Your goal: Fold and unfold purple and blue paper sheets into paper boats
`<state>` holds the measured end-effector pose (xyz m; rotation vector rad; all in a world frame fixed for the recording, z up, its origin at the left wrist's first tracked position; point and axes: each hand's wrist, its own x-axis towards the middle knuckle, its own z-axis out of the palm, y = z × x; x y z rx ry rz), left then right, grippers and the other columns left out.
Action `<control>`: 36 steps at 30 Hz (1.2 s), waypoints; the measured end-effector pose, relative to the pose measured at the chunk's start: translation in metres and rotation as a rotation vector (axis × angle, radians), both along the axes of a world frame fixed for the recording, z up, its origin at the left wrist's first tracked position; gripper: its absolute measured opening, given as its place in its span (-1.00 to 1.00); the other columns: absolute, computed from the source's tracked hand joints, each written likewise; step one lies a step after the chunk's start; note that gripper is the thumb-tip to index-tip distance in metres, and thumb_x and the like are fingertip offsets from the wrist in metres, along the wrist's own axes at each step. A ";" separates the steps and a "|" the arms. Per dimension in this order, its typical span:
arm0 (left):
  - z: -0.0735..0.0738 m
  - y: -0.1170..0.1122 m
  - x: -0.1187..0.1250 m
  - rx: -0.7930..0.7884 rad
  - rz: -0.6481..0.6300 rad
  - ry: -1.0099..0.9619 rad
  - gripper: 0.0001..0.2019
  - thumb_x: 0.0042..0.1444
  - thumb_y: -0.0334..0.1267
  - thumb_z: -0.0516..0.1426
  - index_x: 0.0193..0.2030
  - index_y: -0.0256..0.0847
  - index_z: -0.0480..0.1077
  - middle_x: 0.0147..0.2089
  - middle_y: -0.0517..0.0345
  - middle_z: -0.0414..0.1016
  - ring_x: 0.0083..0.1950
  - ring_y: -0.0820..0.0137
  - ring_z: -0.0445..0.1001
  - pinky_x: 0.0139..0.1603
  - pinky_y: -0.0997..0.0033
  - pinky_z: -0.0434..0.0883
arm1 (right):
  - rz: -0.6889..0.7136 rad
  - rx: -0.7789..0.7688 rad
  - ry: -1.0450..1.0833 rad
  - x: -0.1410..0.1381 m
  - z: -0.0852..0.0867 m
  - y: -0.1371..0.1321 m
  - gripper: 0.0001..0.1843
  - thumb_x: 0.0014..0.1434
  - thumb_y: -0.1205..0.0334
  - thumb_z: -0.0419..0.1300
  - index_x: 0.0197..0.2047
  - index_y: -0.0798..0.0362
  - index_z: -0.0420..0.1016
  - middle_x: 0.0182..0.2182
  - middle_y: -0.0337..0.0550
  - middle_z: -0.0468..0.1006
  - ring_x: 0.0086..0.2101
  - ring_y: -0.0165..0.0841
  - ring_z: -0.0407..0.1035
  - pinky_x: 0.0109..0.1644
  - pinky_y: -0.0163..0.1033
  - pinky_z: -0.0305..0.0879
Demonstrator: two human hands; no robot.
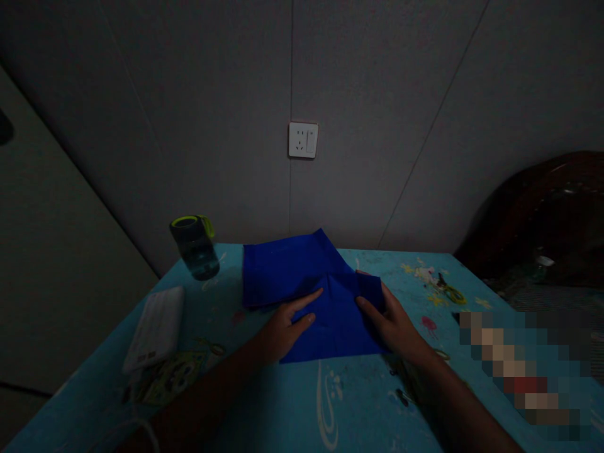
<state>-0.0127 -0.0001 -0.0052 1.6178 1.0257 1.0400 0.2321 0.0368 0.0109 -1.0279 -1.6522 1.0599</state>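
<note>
Pinching blue sheet [337, 324] with right hand [395, 321], touching with left hand [282, 328], impossible to tell if gripping; probably light, easily creased, best held by opposite edges.

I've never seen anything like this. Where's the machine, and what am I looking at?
There's no machine here: these are a person's two bare hands. The single picture comes from a camera worn on that person's head, looking forward and down.

The right hand holds a creased blue sheet, thumb in front and other fingers behind. The left hand touches the sheet's left side. Behind it lies a second blue sheet.

On the blue patterned tabletop you can also see a dark bottle and what looks like a white power bank to the left, and yellow-handled scissors to the right. The dim light hides finer detail.
</note>
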 end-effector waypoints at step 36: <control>-0.014 -0.002 0.000 0.389 -0.008 0.518 -0.54 0.29 -0.28 0.04 0.33 -0.04 0.24 0.32 -0.05 0.21 0.32 0.17 0.28 0.33 0.06 0.25 | 0.280 -0.001 -0.325 0.000 -0.004 0.001 -0.54 0.24 0.03 0.22 0.19 -0.10 0.45 -0.03 -0.10 0.59 -0.03 -0.21 0.46 0.12 0.00 0.37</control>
